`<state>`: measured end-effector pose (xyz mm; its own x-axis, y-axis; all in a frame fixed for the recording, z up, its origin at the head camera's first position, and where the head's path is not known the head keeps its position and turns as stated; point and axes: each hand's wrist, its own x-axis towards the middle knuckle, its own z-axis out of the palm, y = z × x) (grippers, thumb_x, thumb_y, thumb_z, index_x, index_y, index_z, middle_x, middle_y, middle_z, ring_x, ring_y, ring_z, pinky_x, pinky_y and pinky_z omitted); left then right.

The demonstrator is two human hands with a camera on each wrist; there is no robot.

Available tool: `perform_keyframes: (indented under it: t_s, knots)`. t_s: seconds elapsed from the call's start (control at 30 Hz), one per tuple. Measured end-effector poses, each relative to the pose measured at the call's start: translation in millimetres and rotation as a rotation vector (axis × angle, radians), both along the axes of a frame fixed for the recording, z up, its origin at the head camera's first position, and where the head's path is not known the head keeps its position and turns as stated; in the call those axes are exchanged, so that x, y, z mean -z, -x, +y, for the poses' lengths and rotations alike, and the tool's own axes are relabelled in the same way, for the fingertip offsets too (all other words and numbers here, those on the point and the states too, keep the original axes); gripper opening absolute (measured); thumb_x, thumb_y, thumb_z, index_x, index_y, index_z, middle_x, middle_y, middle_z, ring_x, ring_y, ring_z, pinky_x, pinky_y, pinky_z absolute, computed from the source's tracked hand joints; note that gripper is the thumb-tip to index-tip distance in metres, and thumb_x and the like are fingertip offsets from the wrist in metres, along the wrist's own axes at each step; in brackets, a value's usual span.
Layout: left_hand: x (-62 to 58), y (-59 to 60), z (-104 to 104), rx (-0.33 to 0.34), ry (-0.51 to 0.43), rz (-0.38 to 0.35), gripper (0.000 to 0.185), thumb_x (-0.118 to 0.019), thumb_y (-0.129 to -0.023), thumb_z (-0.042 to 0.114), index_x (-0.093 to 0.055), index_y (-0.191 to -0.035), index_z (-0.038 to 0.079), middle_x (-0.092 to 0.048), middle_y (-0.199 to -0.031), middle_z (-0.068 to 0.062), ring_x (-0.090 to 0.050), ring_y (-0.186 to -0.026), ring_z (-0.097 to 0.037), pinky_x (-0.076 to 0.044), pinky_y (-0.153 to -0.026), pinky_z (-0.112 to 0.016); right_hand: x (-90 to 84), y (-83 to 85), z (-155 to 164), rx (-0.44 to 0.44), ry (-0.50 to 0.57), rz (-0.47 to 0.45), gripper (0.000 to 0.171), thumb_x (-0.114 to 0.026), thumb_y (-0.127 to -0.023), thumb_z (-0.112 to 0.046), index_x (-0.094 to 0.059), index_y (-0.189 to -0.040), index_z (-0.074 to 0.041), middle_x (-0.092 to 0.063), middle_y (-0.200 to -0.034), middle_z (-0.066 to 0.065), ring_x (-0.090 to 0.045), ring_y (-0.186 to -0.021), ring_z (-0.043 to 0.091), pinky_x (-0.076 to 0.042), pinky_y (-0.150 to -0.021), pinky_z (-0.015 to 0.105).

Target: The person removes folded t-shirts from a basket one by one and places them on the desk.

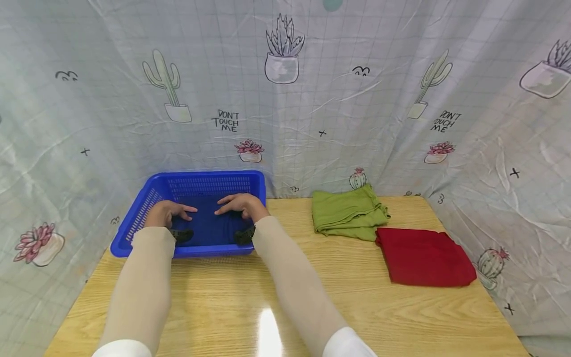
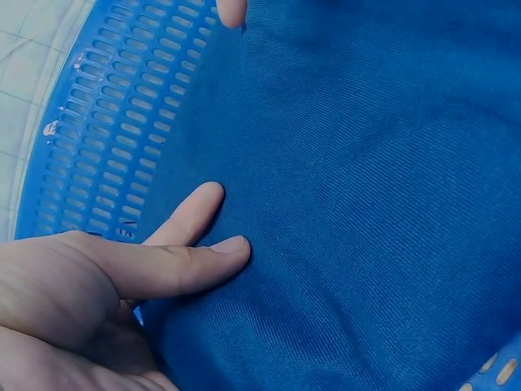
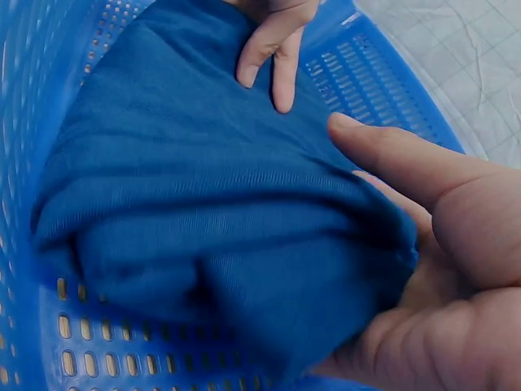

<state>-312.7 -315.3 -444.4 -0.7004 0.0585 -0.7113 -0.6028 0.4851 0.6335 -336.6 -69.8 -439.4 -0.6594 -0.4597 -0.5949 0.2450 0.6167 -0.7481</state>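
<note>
A folded blue cloth [image 1: 205, 218] lies in the blue plastic basket [image 1: 256, 183], with folds and a raised near edge in the right wrist view. My left hand [image 1: 171, 210] is at its left side. In the left wrist view the left thumb [image 2: 216, 265] and a finger beside it rest extended on the cloth. My right hand [image 1: 243, 204] is at the opposite side, its fingers extended inward in the head view. In the right wrist view its thumb [image 3: 391, 155] is stretched out past the cloth's edge, and the other fingers are partly hidden by the cloth.
A folded green cloth [image 1: 348, 213] lies toward the back right of the wooden table [image 1: 321, 267]. Next to it is a folded red cloth [image 1: 424, 258]. A printed curtain [image 1: 303, 119] hangs behind the basket and along both sides.
</note>
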Motion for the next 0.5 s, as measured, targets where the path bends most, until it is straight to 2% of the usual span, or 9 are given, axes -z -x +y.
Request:
perform_keyframes:
  t_s: [0.03,0.07,0.1,0.2,0.37,0.4,0.43,0.47,0.5]
  knots:
    - [-0.9,-0.9,0,-0.002,-0.003,0.0,0.059,-0.051,-0.104,-0.004,-0.026,-0.157,0.006,0.032,-0.158,-0.026,0.026,-0.146,-0.048,0.005,-0.119,-0.064,-0.3,0.0,-1,0.0,-0.005,-0.005,0.057,-0.074,-0.094,-0.036,-0.055,-0.148,-0.033,-0.024,-0.168,0.004,-0.037,-0.064,0.008,-0.037,-0.058,0.024]
    - [-1.7,-1.7,0,-0.005,-0.002,-0.001,0.06,-0.051,-0.104,-0.004,-0.026,-0.157,0.006,0.032,-0.158,-0.026,0.026,-0.146,-0.048,0.006,-0.119,-0.064,-0.7,0.1,-1,-0.001,-0.007,-0.012,0.058,-0.075,-0.094,-0.035,-0.055,-0.148,-0.033,-0.024,-0.168,0.005,-0.025,-0.057,0.01,-0.031,-0.051,0.024]
    - [-1.7,-2.1,-1,-0.008,-0.002,-0.001,0.06,-0.051,-0.104,-0.003,-0.026,-0.158,0.006,0.032,-0.158,-0.026,0.026,-0.146,-0.048,0.006,-0.119,-0.064,-1.0,0.0,-2,-0.003,-0.011,-0.02,0.058,-0.074,-0.095,-0.034,-0.053,-0.149,-0.034,-0.023,-0.168,0.005,-0.018,-0.051,0.01,-0.027,-0.047,0.024]
    - [-0.3,-2.0,-2,-0.008,0.008,0.001,0.06,-0.051,-0.104,-0.003,-0.026,-0.158,0.006,0.031,-0.159,-0.026,0.026,-0.147,-0.048,0.005,-0.12,-0.063,-1.7,-0.1,-4,-0.033,-0.031,-0.012,0.06,-0.072,-0.097,-0.032,-0.049,-0.152,-0.037,-0.021,-0.168,0.003,-0.019,-0.043,0.009,-0.027,-0.041,0.024]
    - [3.0,1.5,-7,0.039,0.016,0.0,0.06,-0.052,-0.105,0.0,-0.025,-0.159,0.007,0.031,-0.159,-0.027,0.025,-0.147,-0.048,0.002,-0.121,-0.063,0.0,0.0,-6,-0.083,-0.032,0.018,0.057,-0.066,-0.101,-0.024,-0.047,-0.153,-0.039,-0.017,-0.17,0.001,-0.016,-0.046,0.01,-0.026,-0.042,0.025]
    - [3.5,2.5,-10,0.062,0.028,0.004,0.06,-0.051,-0.105,0.002,-0.025,-0.159,0.008,0.027,-0.16,-0.028,0.001,-0.153,-0.047,-0.012,-0.123,-0.056,0.1,-0.1,-7,-0.087,-0.029,0.02,0.057,-0.065,-0.101,-0.023,-0.047,-0.153,-0.039,-0.017,-0.17,0.001,-0.016,-0.047,0.01,-0.026,-0.043,0.025]
    - [3.5,3.2,-12,0.076,0.029,0.005,0.06,-0.051,-0.106,0.004,-0.025,-0.16,0.009,0.022,-0.162,-0.028,-0.03,-0.147,-0.042,-0.027,-0.121,-0.049,0.3,0.0,-7,-0.081,-0.027,0.017,0.057,-0.065,-0.101,-0.022,-0.048,-0.152,-0.04,-0.016,-0.17,0.0,-0.016,-0.048,0.01,-0.026,-0.043,0.025]
    - [3.0,3.7,-15,0.082,0.032,0.006,0.059,-0.05,-0.107,0.006,-0.025,-0.16,0.01,0.016,-0.164,-0.027,-0.055,-0.124,-0.032,-0.042,-0.111,-0.038,0.3,0.3,-7,-0.077,-0.024,0.02,0.057,-0.064,-0.102,-0.021,-0.048,-0.152,-0.04,-0.016,-0.17,0.0,-0.015,-0.049,0.01,-0.025,-0.043,0.025]
    - [2.1,4.0,-18,0.102,0.025,0.008,0.059,-0.048,-0.108,0.008,-0.022,-0.161,0.01,0.011,-0.164,-0.027,-0.063,-0.092,-0.021,-0.051,-0.094,-0.028,0.0,0.5,-6,-0.066,-0.017,0.023,0.057,-0.064,-0.102,-0.02,-0.048,-0.152,-0.04,-0.016,-0.17,0.0,-0.019,-0.049,0.009,-0.024,-0.043,0.025]
